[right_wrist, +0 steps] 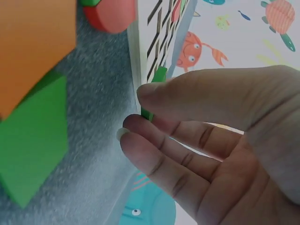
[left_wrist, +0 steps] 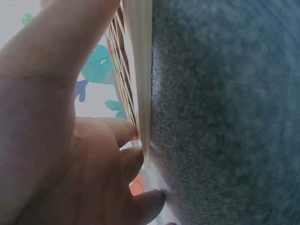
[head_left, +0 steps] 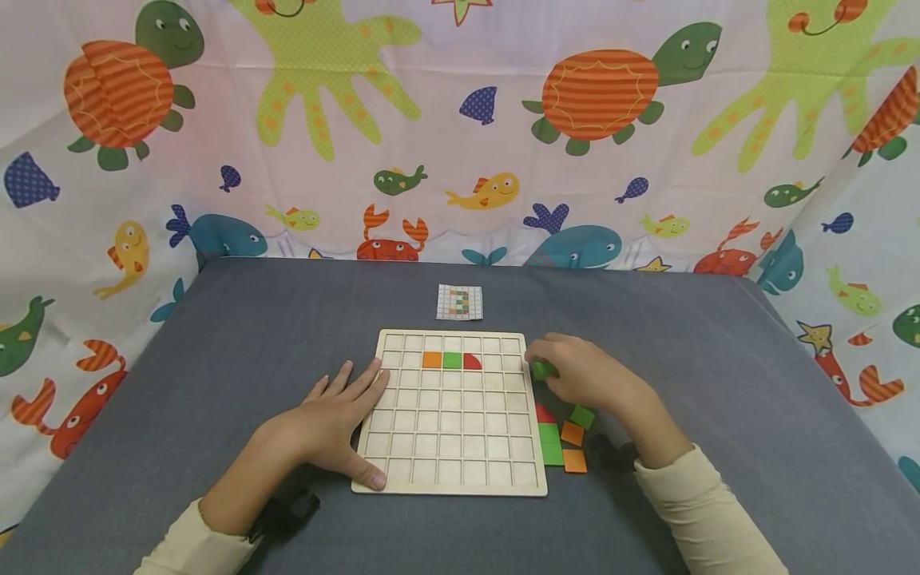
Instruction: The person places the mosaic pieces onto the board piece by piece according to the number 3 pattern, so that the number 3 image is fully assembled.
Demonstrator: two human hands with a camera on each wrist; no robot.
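Observation:
A pale wooden grid board (head_left: pixel 449 427) lies on the grey table. In one of its upper rows sit an orange square tile (head_left: pixel 432 360), a green square tile (head_left: pixel 452 360) and a red quarter-round tile (head_left: pixel 471 362), side by side. My left hand (head_left: pixel 334 423) rests along the board's left edge, fingers spread, thumb on the lower left corner. Beside the upper right edge, my right hand (head_left: pixel 585 371) pinches a green tile (right_wrist: pixel 161 75) between thumb and fingers; the right wrist view shows it held on edge.
Right of the board lie loose tiles: green ones (head_left: pixel 550 451), orange ones (head_left: pixel 573 434) and a red one (head_left: pixel 545 414). A small printed grid card (head_left: pixel 460 303) lies behind the board. A curtain with sea animals (head_left: pixel 431 160) hangs behind the table.

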